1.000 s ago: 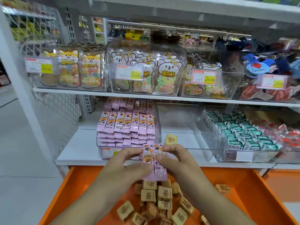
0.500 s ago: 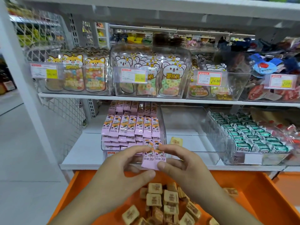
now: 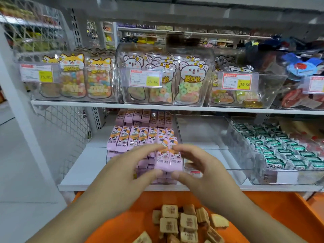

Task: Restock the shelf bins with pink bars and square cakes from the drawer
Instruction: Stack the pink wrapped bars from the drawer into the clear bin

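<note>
Pink foil-wrapped bars [image 3: 168, 159], two side by side, are pinched between left hand [image 3: 130, 170] and right hand [image 3: 198, 168], above the front of the clear plastic bin [image 3: 177, 127] of matching pink bars. Advice: lower them flat, labels forward, aligned with the front row of about seven. Tan square cakes [image 3: 185, 223], roughly twelve visible, remain in the orange drawer [image 3: 273, 213].

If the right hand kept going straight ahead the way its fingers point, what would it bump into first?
The right hand points up and leftward, pinching the pink bars together with the left hand. Pushing on, it would most likely meet the stacked pink bars in the bin just behind, though depth is hard to judge.
</note>
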A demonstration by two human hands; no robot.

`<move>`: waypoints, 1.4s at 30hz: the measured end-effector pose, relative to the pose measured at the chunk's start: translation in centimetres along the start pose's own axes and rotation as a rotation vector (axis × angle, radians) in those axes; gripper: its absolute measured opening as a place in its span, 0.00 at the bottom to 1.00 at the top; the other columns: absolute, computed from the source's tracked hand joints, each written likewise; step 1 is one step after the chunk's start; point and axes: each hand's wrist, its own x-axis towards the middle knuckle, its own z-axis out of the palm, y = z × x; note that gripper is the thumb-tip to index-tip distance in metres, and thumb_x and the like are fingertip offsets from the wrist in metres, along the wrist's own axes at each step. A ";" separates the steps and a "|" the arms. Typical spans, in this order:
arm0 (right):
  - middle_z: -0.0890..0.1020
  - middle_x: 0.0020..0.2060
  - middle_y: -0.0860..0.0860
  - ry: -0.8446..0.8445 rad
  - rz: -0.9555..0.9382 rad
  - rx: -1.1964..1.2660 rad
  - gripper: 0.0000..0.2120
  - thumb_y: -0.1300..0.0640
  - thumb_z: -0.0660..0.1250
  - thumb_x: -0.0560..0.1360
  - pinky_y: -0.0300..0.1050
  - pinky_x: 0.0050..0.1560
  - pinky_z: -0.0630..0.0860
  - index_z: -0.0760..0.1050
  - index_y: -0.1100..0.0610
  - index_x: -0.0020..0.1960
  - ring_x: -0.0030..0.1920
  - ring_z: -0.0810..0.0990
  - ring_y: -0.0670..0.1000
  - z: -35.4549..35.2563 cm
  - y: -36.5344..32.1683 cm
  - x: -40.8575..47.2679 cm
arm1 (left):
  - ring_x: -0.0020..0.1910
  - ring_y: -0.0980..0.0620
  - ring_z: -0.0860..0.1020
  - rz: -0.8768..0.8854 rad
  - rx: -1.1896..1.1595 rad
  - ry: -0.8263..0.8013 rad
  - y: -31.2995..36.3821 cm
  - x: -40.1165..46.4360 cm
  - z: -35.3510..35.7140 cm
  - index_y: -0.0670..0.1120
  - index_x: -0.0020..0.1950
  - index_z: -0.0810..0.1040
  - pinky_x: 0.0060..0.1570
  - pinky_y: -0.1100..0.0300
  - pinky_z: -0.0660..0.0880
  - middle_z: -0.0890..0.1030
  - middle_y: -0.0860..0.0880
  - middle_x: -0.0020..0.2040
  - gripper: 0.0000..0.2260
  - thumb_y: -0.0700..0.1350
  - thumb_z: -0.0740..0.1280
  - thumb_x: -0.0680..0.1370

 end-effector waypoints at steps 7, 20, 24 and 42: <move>0.78 0.58 0.26 0.017 -0.083 -0.101 0.22 0.50 0.75 0.77 0.22 0.55 0.69 0.73 0.35 0.67 0.58 0.74 0.25 0.3 1.7 8.8 | 0.82 0.58 0.53 0.087 0.371 -0.016 -3.7 8.7 0.7 0.66 0.81 0.56 0.78 0.53 0.52 0.64 0.57 0.81 0.26 0.62 0.59 0.83; 0.74 0.65 0.35 -0.025 -0.047 -0.241 0.28 0.42 0.72 0.78 0.35 0.57 0.69 0.67 0.35 0.75 0.63 0.73 0.40 0.8 5.5 19.9 | 0.80 0.50 0.59 0.089 0.499 -0.135 -9.5 18.2 0.9 0.72 0.79 0.48 0.76 0.53 0.61 0.59 0.56 0.83 0.27 0.65 0.58 0.83; 0.73 0.60 0.36 -0.033 -0.090 -0.216 0.26 0.50 0.73 0.79 0.16 0.47 0.64 0.71 0.43 0.75 0.58 0.70 0.34 0.9 5.9 21.3 | 0.81 0.51 0.58 0.105 0.482 -0.118 -10.0 19.5 0.9 0.71 0.79 0.52 0.79 0.43 0.57 0.60 0.60 0.82 0.27 0.64 0.59 0.83; 0.82 0.62 0.37 -0.042 -0.060 -0.170 0.19 0.46 0.73 0.77 0.44 0.65 0.77 0.78 0.36 0.67 0.61 0.82 0.46 1.6 6.0 23.0 | 0.58 0.53 0.78 -0.022 0.356 -0.185 -10.3 21.5 0.6 0.77 0.69 0.62 0.63 0.51 0.77 0.77 0.59 0.66 0.22 0.58 0.65 0.81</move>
